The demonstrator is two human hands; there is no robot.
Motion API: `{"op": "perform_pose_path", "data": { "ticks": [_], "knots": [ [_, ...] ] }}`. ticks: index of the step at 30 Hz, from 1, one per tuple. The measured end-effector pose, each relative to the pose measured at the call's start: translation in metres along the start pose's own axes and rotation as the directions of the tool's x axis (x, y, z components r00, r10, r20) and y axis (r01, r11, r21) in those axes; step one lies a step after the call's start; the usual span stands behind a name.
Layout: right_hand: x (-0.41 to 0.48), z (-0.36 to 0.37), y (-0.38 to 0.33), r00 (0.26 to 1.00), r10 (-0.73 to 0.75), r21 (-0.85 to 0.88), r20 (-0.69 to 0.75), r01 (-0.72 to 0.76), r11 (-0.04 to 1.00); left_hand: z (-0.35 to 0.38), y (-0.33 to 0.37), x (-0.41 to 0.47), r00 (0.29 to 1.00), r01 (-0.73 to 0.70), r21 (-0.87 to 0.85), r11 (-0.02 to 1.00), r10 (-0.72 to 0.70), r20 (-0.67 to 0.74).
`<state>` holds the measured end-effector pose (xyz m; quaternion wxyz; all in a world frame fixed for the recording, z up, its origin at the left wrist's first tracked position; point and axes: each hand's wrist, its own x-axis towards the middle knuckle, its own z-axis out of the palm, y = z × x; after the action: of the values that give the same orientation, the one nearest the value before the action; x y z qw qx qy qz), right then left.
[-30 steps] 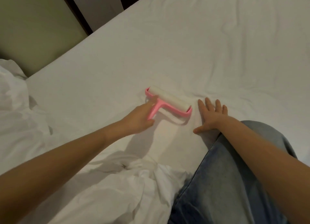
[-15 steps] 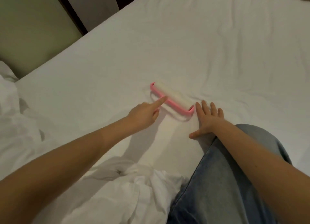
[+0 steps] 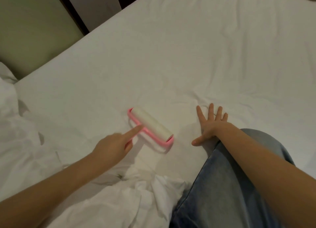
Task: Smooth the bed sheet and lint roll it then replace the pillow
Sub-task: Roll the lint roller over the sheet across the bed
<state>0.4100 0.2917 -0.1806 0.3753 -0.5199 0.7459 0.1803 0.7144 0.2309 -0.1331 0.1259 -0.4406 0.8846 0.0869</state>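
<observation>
The roller [image 3: 150,125] lies on the white sheet [image 3: 171,65], a little left of the middle of the bed, with its white drum set at a slant and its pink frame on the near side. The left hand [image 3: 116,147] holds it from the near-left: the index finger [image 3: 134,131] is stretched straight along the handle and its tip touches the pink frame, while the other fingers are curled under, where the handle is mostly hidden. The right hand [image 3: 212,125] rests flat on the sheet to the right of the roller, not touching it, with the fingers straight and spread wide and the thumb pointing to the left. Small wrinkles run in the sheet just beyond this hand. A knee in jeans [image 3: 230,185] is on the bed under the right forearm, and crumpled white bedding [image 3: 136,193] lies at the near edge. Compared with half a second ago, the roller has come nearer and more to the left, so its right end is no longer just beside the right fingertips; the right hand kept its place.
</observation>
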Motion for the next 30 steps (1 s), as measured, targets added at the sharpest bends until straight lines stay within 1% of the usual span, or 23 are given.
{"op": "perform_pose_path", "data": {
  "ticks": [1, 3, 6, 9, 12, 14, 16, 18, 20, 22, 23, 26, 30],
  "knots": [
    [-0.001, 0.001, 0.000, 1.000, -0.016, -0.017, 0.011, 0.016, 1.000, -0.005, 0.011, 0.015, 1.000, -0.007, -0.005, 1.000, 0.007, -0.005],
    [0.000, 0.002, 0.003, 0.999, -0.036, -0.038, 0.013, 0.037, 0.999, -0.009, 0.037, 0.053, 0.999, -0.041, -0.067, 0.997, 0.039, -0.028],
    [0.000, 0.004, 0.004, 1.000, -0.023, -0.030, -0.021, 0.023, 0.999, -0.016, 0.074, 0.104, 0.997, -0.063, -0.146, 0.987, 0.054, -0.063],
    [-0.002, 0.003, 0.003, 0.998, -0.012, 0.012, -0.057, 0.013, 1.000, -0.038, 0.094, 0.120, 0.998, -0.056, -0.110, 0.992, 0.053, -0.028],
    [-0.002, 0.003, -0.002, 0.995, -0.014, 0.057, -0.100, 0.020, 0.998, -0.052, 0.072, 0.084, 0.999, -0.051, -0.106, 0.993, 0.051, -0.004],
    [-0.002, 0.005, -0.014, 0.981, -0.042, 0.033, -0.189, 0.049, 0.998, -0.049, 0.038, 0.036, 1.000, -0.018, -0.132, 0.991, 0.019, 0.007],
    [0.000, 0.005, -0.034, 0.947, -0.156, -0.049, -0.282, 0.148, 0.988, -0.043, 0.001, -0.011, 0.996, 0.087, -0.188, 0.978, -0.088, 0.005],
    [0.002, 0.009, -0.057, 0.908, -0.259, -0.083, -0.329, 0.245, 0.966, -0.034, -0.033, -0.045, 0.972, 0.229, -0.216, 0.949, -0.234, 0.004],
    [0.006, 0.021, -0.078, 0.895, -0.317, -0.095, -0.314, 0.303, 0.948, -0.025, -0.052, -0.063, 0.942, 0.336, -0.128, 0.933, -0.329, 0.075],
    [0.009, 0.036, -0.090, 0.903, -0.345, -0.118, -0.254, 0.325, 0.938, -0.021, -0.060, -0.061, 0.926, 0.354, -0.033, 0.935, -0.345, 0.150],
    [0.010, 0.042, -0.091, 0.906, -0.349, -0.134, -0.241, 0.325, 0.936, -0.022, -0.062, -0.053, 0.934, 0.338, -0.039, 0.940, -0.329, 0.141],
    [0.011, 0.045, -0.084, 0.903, -0.340, -0.117, -0.261, 0.320, 0.940, -0.024, -0.067, -0.006, 0.959, 0.283, -0.124, 0.951, -0.278, 0.057],
    [0.007, 0.047, -0.074, 0.905, -0.322, -0.109, -0.278, 0.304, 0.947, -0.025, -0.041, 0.059, 0.961, 0.266, -0.275, 0.924, -0.278, -0.004]
  ]
}}
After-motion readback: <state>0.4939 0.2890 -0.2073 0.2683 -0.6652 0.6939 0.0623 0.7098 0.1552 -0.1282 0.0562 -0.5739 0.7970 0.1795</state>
